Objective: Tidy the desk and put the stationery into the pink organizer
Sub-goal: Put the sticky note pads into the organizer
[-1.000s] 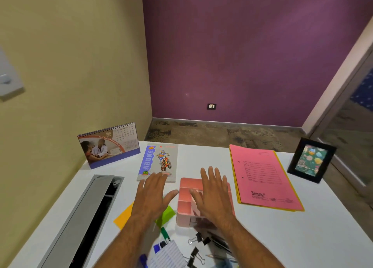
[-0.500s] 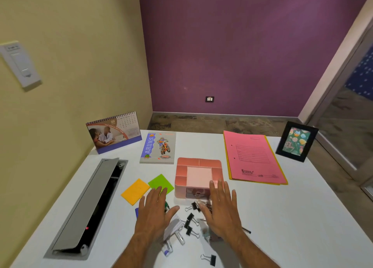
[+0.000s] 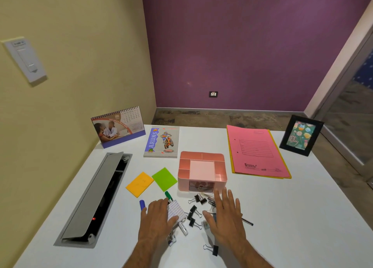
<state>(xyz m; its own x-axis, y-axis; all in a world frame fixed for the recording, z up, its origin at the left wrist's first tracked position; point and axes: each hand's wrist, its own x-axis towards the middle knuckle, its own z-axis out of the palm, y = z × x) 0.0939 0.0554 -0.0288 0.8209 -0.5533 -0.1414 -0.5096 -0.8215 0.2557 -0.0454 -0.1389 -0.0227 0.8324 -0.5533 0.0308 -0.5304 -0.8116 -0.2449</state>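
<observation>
Spreading wide beneath both palms, the white desk (image 3: 282, 217) carries a pink organizer (image 3: 202, 171) just beyond the right fingertips. The left hand (image 3: 156, 221) lies flat, fingers straight and slightly apart, over a small lined notepad (image 3: 176, 210); green marker (image 3: 168, 196) and blue marker (image 3: 142, 204) poke out past its fingertips. The right hand (image 3: 226, 217) lies flat too, fingers splayed, over pens, with black binder clips (image 3: 194, 212) between the two thumbs.
</observation>
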